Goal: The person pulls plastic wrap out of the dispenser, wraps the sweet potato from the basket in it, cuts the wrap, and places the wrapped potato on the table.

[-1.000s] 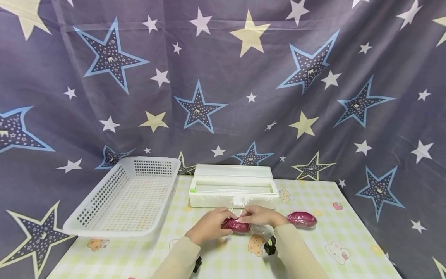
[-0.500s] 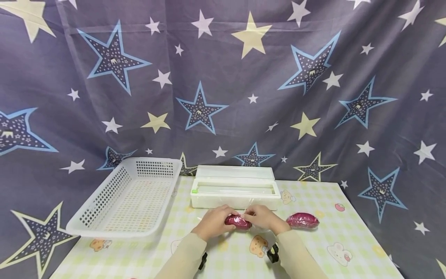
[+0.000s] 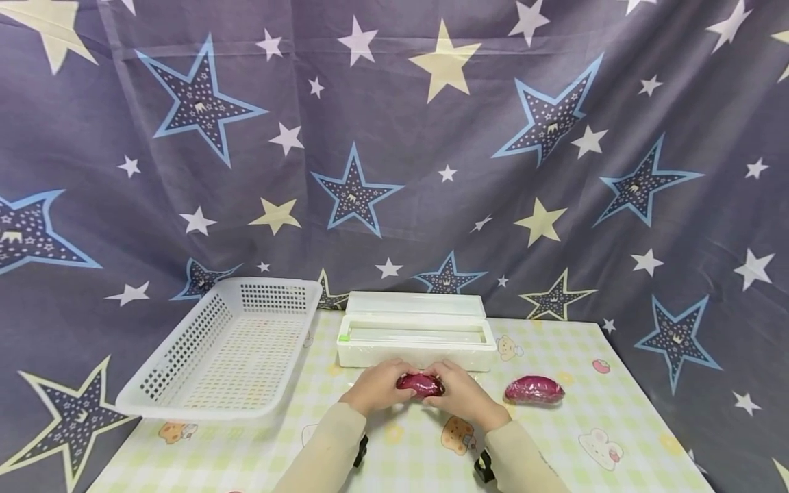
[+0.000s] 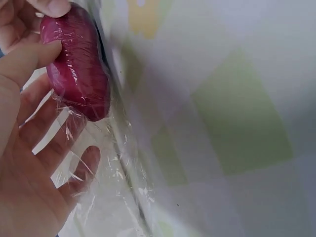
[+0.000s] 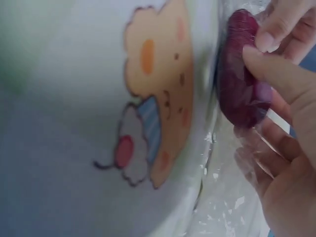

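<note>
Near the middle of the table, a purple-red sweet potato (image 3: 421, 385) lies in clear plastic wrap, in front of a white cling film box. My left hand (image 3: 377, 387) grips its left end and my right hand (image 3: 459, 392) its right end. In the left wrist view the left thumb presses the near side of the sweet potato (image 4: 79, 64), with fingers behind it. Loose wrap (image 4: 116, 168) trails past those fingers. The right wrist view shows the right thumb on the sweet potato (image 5: 242, 74) too. A second wrapped sweet potato (image 3: 534, 389) lies to the right.
The cling film box (image 3: 416, 355) stands at the back with its lid up and a roll inside. At the left is a white perforated basket (image 3: 197, 413). A checked cloth (image 3: 548, 438) covers the table; a starry curtain (image 3: 394, 123) hangs behind.
My right hand has turned from working at the wrap on top to gripping the sweet potato's right end. The wrap stretched toward the box has been drawn down around it.
</note>
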Available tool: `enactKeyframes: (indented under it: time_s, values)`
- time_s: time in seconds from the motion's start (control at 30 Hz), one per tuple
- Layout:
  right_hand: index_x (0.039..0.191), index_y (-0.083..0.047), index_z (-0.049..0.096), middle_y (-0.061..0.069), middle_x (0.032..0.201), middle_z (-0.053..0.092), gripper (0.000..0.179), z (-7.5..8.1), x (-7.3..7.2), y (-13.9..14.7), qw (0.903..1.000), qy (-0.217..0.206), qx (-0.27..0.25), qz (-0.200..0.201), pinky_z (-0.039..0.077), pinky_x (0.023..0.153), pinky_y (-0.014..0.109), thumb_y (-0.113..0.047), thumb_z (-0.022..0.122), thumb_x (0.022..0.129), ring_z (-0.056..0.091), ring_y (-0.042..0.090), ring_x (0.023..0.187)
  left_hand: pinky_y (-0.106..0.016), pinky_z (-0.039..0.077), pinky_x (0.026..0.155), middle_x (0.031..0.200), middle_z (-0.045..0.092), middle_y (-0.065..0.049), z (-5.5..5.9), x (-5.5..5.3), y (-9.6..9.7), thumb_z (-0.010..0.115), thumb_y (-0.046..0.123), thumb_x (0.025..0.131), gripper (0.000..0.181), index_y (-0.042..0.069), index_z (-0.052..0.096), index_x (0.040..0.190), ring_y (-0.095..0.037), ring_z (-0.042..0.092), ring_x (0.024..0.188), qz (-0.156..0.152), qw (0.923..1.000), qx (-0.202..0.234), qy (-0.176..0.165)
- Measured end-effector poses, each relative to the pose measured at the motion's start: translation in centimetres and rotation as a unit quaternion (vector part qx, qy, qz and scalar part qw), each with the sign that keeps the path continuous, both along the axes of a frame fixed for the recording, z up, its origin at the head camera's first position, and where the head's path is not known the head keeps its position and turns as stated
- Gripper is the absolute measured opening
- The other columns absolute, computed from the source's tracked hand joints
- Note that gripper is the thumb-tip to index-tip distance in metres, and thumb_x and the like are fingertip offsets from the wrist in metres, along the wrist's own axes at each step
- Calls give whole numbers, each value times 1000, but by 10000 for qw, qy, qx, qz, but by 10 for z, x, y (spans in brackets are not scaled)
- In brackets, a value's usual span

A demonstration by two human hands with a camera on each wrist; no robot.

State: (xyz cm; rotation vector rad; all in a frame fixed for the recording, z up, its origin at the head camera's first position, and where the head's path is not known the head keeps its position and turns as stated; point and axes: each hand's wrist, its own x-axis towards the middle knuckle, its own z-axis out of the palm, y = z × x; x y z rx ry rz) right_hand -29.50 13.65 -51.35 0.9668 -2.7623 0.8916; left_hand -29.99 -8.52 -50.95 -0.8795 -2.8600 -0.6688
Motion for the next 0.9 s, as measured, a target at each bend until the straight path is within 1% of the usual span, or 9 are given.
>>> enactKeyframes:
  time_s: [0.13,0.27,0.37,0.47,0.53,0.63,0.7,0.83,0.9]
  values:
    - [118,-9,63,2,116,61,39,-4,-4,1,9999,-107,26,-100,53,90,39,-21,81,86,60,19,102,-43,50,96,120,64,0,1,-1,-1,74,30,92,41,15,68,129,-19,57,111,-53,10000,-39,-26]
    - [119,-7,64,1,113,61,36,-5,-10,3,9995,-281,-123,-10,54,85,34,-18,79,87,60,17,97,-46,45,102,126,60,-1,2,-2,0,71,29,94,40,13,67,131,-22,53,119,-37,10000,49,-37]
    - [120,-5,64,4,114,61,37,-3,-12,2,9991,-374,-198,43,53,87,38,-17,78,87,60,20,98,-45,45,102,127,61,-2,-2,-4,-2,70,29,95,41,13,67,132,-22,55,119,-29,9999,151,-72]
    - [121,-3,64,9,118,60,40,-1,-12,0,9991,-369,-185,42,52,92,47,-18,79,87,59,25,104,-45,46,103,130,61,-4,-6,-6,-3,70,30,96,42,13,65,134,-23,56,120,-75,9995,271,-112]
    - [123,-2,64,11,120,59,42,1,-12,0,9991,-374,-168,45,50,95,50,-19,79,87,58,26,107,-44,45,104,131,61,-6,-9,-8,-4,70,30,95,44,12,64,135,-23,57,120,-120,9993,332,-102]
    - [124,-1,64,11,122,59,45,1,-14,1,9995,-290,-125,70,48,98,51,-22,79,87,57,28,111,-44,46,103,129,62,-6,-11,-8,-5,71,30,94,43,12,65,133,-24,58,118,-129,9984,528,-134]
    - [125,-2,65,10,122,59,45,0,-14,2,9996,-235,-133,54,48,98,50,-23,79,87,57,28,112,-43,48,100,123,64,-4,-12,-8,-5,73,30,93,40,12,66,128,-22,60,113,-10,9970,726,-252]
    - [126,-6,66,7,123,60,45,-6,-16,5,9993,-244,-266,-13,50,95,45,-25,79,87,57,24,111,-43,51,95,113,66,-2,-15,-8,-4,74,29,92,30,13,65,116,-22,63,105,145,9913,1208,-507]
    - [126,-7,66,6,123,60,45,-9,-16,6,9989,-283,-360,-37,51,93,42,-24,79,87,57,23,109,-43,51,93,111,66,-2,-16,-7,-4,73,29,92,28,12,65,113,-22,63,103,146,9896,1330,-528]
